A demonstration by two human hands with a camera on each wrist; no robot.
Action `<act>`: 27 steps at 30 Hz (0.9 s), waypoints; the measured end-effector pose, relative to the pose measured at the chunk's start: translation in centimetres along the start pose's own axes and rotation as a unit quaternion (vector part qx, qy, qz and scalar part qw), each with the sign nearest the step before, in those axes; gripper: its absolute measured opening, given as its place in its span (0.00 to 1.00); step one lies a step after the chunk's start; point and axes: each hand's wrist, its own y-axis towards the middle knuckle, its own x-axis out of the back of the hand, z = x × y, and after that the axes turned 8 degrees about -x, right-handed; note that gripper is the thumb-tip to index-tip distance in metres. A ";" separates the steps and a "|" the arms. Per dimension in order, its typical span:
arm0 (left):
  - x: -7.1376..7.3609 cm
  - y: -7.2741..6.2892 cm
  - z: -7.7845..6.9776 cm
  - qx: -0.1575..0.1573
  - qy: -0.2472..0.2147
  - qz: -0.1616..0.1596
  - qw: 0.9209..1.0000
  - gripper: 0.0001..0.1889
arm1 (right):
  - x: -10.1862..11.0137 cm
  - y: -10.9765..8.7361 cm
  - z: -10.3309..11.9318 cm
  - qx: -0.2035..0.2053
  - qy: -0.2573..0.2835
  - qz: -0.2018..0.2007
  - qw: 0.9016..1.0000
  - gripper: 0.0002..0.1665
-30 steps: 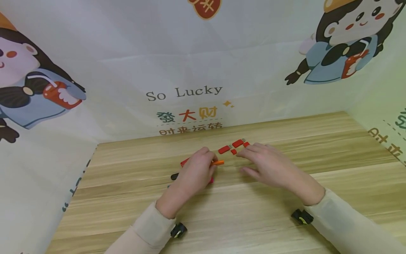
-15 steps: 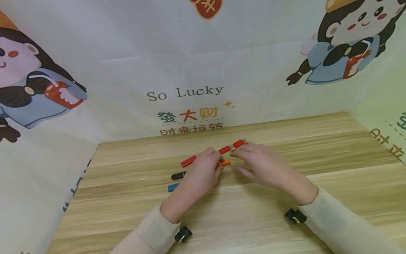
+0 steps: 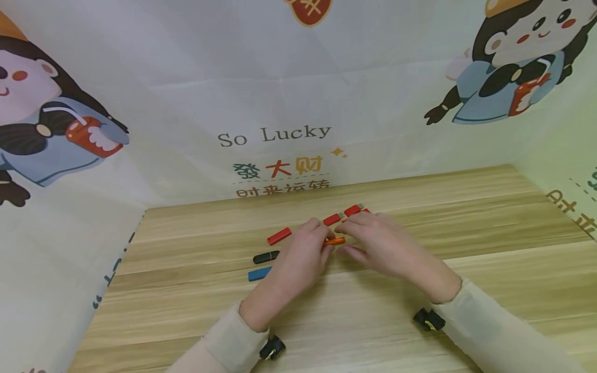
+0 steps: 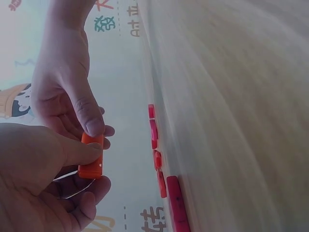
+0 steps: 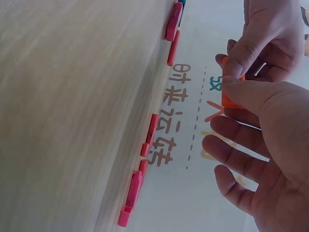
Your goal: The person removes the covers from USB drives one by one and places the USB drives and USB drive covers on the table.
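Observation:
Both hands meet at an orange USB flash drive (image 3: 337,241), held above the table. My left hand (image 3: 303,254) pinches its left end between thumb and fingers. At the other end, the thumb of my right hand (image 3: 384,246) lies on the drive (image 5: 231,99) with the index finger behind it; the other right fingers spread loosely. Past the hands lie two red USB flash drives (image 3: 332,219) with their metal plugs bare, and small red caps (image 3: 366,211), partly hidden behind the right fingers.
Left of my left hand lie a closed red stick (image 3: 279,236), a black flash drive (image 3: 266,257) and a blue one (image 3: 259,274), the last two partly covered by that hand. A printed cloth wall (image 3: 186,155) borders the wooden table (image 3: 364,321).
My left hand has moved right with the orange flash drive, uncovering the red, black and blue pieces. My right hand has come slightly left, and its thumb and fingers have closed in on the drive.

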 end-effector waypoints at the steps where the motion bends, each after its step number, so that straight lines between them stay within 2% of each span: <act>1: 0.0 0.0 0.0 -0.001 0.000 -0.003 1.000 0.03 | -0.1 0.0 0.0 0.001 0.001 -0.002 1.000 0.21; 15: -0.5 -0.3 -0.1 -0.020 -0.008 -0.039 0.999 0.04 | -0.6 0.0 0.1 0.024 0.022 -0.027 0.999 0.11; 27: -0.7 -0.3 -0.1 -0.012 -0.001 -0.025 1.000 0.04 | -0.7 -0.2 0.2 0.027 0.033 -0.035 0.998 0.08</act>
